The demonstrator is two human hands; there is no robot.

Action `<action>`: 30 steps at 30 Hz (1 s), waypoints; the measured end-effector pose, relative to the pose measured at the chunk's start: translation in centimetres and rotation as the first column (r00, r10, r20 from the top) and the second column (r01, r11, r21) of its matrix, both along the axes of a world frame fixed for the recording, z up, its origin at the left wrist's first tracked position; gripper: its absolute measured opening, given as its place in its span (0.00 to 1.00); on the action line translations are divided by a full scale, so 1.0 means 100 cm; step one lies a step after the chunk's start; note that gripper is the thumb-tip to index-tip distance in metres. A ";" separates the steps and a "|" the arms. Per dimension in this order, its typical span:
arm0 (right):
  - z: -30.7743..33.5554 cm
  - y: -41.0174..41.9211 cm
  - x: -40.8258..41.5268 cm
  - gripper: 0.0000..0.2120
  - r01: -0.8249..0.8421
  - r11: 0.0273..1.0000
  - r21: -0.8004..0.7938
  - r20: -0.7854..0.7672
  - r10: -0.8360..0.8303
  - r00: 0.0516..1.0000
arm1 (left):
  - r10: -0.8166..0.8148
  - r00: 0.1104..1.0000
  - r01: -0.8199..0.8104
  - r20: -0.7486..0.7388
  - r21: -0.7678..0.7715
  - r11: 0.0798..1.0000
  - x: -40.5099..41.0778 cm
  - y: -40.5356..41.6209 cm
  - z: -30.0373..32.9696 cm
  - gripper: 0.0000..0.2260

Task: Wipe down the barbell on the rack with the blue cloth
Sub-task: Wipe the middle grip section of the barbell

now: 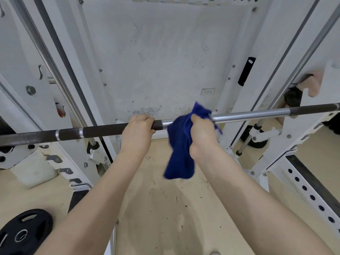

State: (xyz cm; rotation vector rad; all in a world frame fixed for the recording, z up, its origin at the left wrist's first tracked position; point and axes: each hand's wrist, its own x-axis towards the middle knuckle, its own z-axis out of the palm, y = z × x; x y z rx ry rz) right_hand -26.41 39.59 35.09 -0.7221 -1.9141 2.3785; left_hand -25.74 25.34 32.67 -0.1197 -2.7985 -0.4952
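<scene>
The white rack (311,57) fills the view, its uprights rising at both sides and a scuffed white panel (156,52) behind. The barbell (257,113) lies across it from the left edge to the right edge, resting on the rack at about mid-height, slightly tilted in this wide-angle view.

The bar shows dark knurled stretches at left and far right, with a bright smooth stretch right of centre.

A black weight plate (24,234) lies on the wooden floor (165,208) at the lower left corner.

The blue cloth (181,144) is bunched over the bar at its centre, one end poking above the bar and the longer end hanging below it.

The left hand (138,129) is curled over the dark knurled section just left of the cloth, gripping the bar. The right hand (201,129) is closed round the cloth, pressing it onto the bar.

Judgement: wiping is under way at mid-bar. The pictures do not show which stretches are already cleaned; the section under the left hand and both outer ends probably remain.
</scene>
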 end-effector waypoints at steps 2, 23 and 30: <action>0.014 0.006 0.001 0.05 0.111 0.984 0.143 -0.252 -0.072 0.965 | -0.009 1.000 0.009 -0.006 0.009 1.000 0.000 -0.001 0.000 0.08; -0.040 0.015 -0.042 0.14 0.075 -0.262 0.962 0.019 0.340 0.940 | 0.011 0.999 -0.011 -0.048 0.013 1.000 0.001 0.004 -0.004 0.13; -0.060 0.041 -0.043 0.20 0.345 -0.233 0.909 -0.176 0.535 0.826 | 0.075 0.992 -0.077 -0.106 -0.019 0.997 0.003 0.020 -0.011 0.14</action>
